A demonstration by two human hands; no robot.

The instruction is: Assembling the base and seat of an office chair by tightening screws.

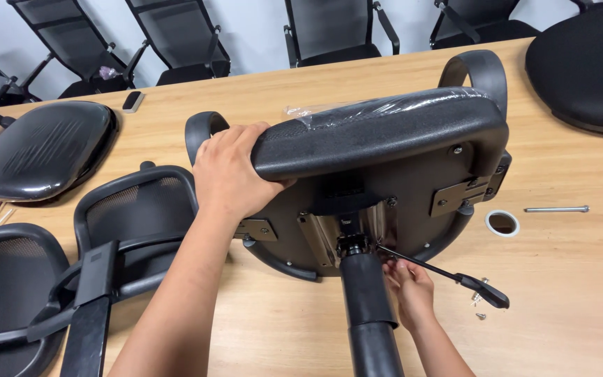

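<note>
Clamped over the black padded office-chair seat (385,132) edge, the left hand (228,174) steadies it while the right hand (410,286) pinches near the black gas-lift cylinder (368,300), running toward six o'clock, at the mechanism's five o'clock.

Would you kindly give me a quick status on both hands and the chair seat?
Left hand gripping the chair seat edge, seat tipped on its side. Right hand at the lever beside the gas cylinder. Loose screws nearby.

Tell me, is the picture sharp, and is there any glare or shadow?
Head view: even, soft light, mostly sharp; glare on the plastic wrap over the chair seat; soft sheen on the loose seat cushion; the right hand lies in the seat's shadow; table edges bend slightly, as with a wide lens.
</note>
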